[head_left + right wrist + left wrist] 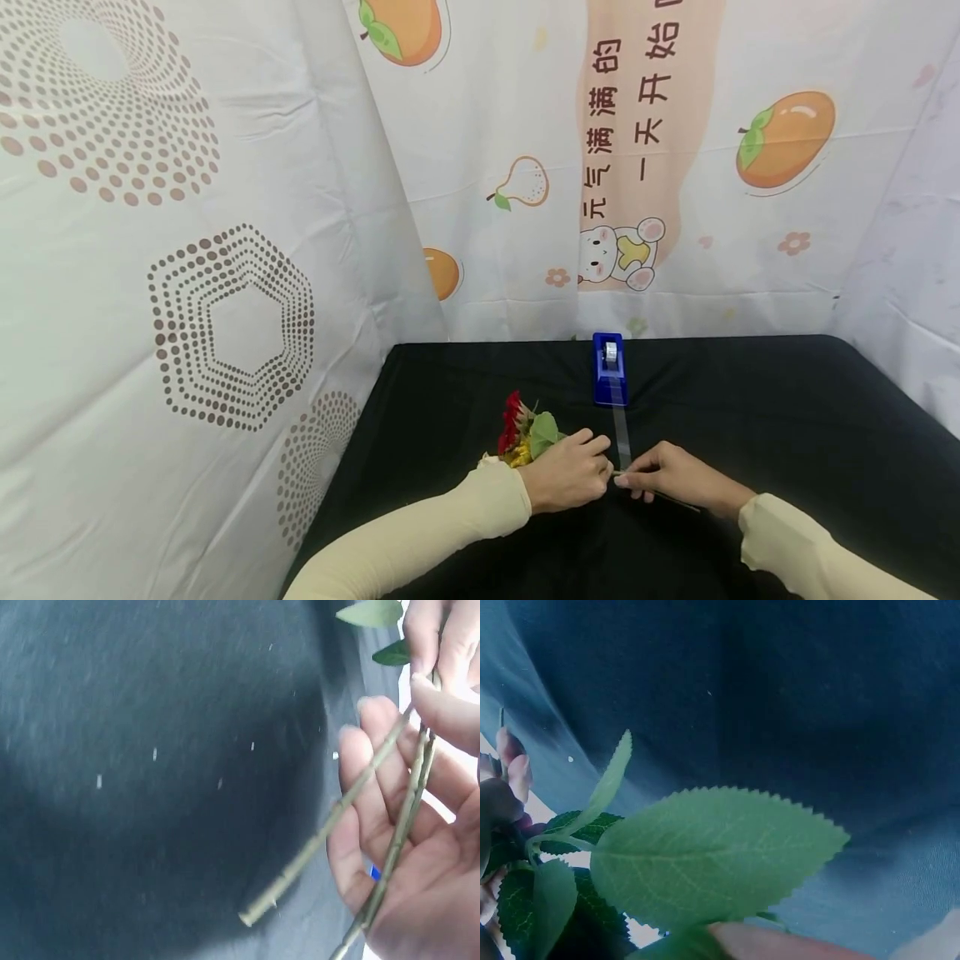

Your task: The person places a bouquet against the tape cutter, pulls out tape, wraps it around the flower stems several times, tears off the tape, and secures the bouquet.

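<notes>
My left hand grips a small bunch of flowers by the stems. A red flower, a yellow flower and a green leaf stick out on its left side. Serrated leaves fill the lower part of the left wrist view. Close by, my right hand pinches the stems near the left fingers; in the right wrist view they run across its palm, one splaying outward. A strip of clear tape stretches from a blue tape dispenser down to the stems between the hands.
The dispenser stands on a black cloth-covered table, near its back edge. Small pale bits lie on the cloth. A white printed curtain hangs behind, with another patterned sheet along the left.
</notes>
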Available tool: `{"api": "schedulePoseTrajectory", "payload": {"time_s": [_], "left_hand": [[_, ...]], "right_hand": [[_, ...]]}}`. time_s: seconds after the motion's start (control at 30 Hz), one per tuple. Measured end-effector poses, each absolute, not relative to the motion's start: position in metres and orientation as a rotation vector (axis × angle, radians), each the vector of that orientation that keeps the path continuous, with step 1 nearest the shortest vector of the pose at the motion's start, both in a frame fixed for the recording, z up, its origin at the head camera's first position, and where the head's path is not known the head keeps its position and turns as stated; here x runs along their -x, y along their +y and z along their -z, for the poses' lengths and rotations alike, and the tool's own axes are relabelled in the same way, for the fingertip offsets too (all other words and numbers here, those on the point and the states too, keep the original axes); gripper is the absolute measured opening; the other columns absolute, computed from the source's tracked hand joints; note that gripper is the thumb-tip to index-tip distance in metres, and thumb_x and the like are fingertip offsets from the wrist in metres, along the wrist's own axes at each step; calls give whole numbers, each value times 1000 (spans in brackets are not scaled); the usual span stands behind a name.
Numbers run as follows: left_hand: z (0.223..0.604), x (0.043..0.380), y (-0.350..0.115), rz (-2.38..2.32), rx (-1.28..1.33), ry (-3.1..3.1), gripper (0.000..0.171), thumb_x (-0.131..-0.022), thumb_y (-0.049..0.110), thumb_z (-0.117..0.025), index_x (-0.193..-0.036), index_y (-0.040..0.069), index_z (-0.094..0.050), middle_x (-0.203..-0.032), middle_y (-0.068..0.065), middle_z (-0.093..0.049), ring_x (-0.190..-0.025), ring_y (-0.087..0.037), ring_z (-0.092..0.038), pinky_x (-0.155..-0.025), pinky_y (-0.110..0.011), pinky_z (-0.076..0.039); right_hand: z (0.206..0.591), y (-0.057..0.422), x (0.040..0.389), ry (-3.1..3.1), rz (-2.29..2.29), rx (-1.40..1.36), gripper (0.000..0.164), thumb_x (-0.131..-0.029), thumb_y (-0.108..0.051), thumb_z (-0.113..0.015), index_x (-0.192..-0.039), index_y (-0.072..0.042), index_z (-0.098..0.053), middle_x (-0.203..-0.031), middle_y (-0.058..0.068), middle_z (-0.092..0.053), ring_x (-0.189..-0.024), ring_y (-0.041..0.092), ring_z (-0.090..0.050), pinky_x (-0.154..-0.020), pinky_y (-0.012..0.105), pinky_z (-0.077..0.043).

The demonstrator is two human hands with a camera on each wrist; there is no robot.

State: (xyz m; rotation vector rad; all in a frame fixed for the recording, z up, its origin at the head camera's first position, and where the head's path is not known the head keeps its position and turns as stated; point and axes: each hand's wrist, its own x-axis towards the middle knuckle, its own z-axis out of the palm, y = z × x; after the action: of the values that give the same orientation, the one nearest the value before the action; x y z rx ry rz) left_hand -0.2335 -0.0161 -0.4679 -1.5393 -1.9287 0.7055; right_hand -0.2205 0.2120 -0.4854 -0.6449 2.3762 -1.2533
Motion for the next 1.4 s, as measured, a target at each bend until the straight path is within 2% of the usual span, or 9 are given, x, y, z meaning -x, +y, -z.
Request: {"api": "schedulePoseTrajectory", "payload": {"time_s": [0.2, 0.4, 0.67, 0.83, 1.03, 1.17, 1.27, 1.4], "left_hand": [[469, 235, -14, -762, 1525, -1906, 30, -100, 28, -42, -107, 25, -71, -103, 12, -67, -92, -15, -44, -77, -29, -34], [471, 239, -12, -722, 1484, -1880, 33, -100, 25, -40, -102, 25, -74, -101, 12, -67, -90, -15, -44, -75, -29, -35], [470, 241, -12, -696, 1468, -1815, 36, -99, 21, -39, -91, 24, -74, -90, 12, -66, -84, -14, -45, -71, -28, -35], [474, 240, -11, -685, 1460, -1844, 35, -100, 22, -40, -96, 24, -74, -93, 12, -66, -86, -14, -45, -72, -29, -35], [473, 234, -9, -679, 1424, -2076, 25, -98, 31, -48, -104, 28, -72, -100, 12, -66, -90, -14, -43, -74, -29, -34], [464, 234, -5, -553, 1376, -2310, 19, -94, 41, -56, -86, 32, -71, -89, 13, -64, -84, -13, -39, -68, -28, -29], [456, 239, 1, -434, 1358, -2542, 26, -92, 44, -57, -71, 32, -65, -73, 14, -57, -78, -12, -34, -65, -27, -24], [450, 246, 9, -313, 1314, -2841, 33, -93, 42, -57, -63, 31, -59, -60, 15, -50, -75, -12, -32, -67, -28, -21]], "right_hand": [[486, 208, 217, 2468, 1274, 563, 27, -90, -37, -64, -86, -14, -76, -80, 3, -67, -69, 21, -60, -61, 33, -50], [488, 208, 215, 2518, 1305, 454, 25, -88, -42, -64, -88, -21, -77, -74, 2, -58, -61, 15, -49, -55, 27, -41], [487, 212, 217, 2375, 1395, 439, 33, -94, -38, -57, -94, -8, -72, -77, 4, -55, -68, 18, -50, -60, 29, -41], [488, 210, 215, 2276, 1507, 369, 33, -92, -34, -61, -98, -3, -73, -88, 9, -68, -78, 23, -59, -66, 33, -47], [489, 205, 211, 2301, 1505, 355, 31, -90, -32, -64, -88, -2, -74, -78, 8, -69, -67, 17, -57, -59, 29, -46], [488, 200, 211, 2426, 1422, 350, 29, -89, -35, -65, -82, -8, -75, -72, 4, -66, -63, 15, -54, -57, 28, -44], [488, 198, 210, 2543, 1339, 358, 25, -88, -36, -66, -78, -15, -75, -70, 0, -65, -60, 14, -51, -54, 27, -43], [490, 197, 211, 2683, 1262, 473, 18, -88, -33, -67, -79, -20, -75, -68, -6, -65, -57, 9, -51, -52, 24, -41]]}}
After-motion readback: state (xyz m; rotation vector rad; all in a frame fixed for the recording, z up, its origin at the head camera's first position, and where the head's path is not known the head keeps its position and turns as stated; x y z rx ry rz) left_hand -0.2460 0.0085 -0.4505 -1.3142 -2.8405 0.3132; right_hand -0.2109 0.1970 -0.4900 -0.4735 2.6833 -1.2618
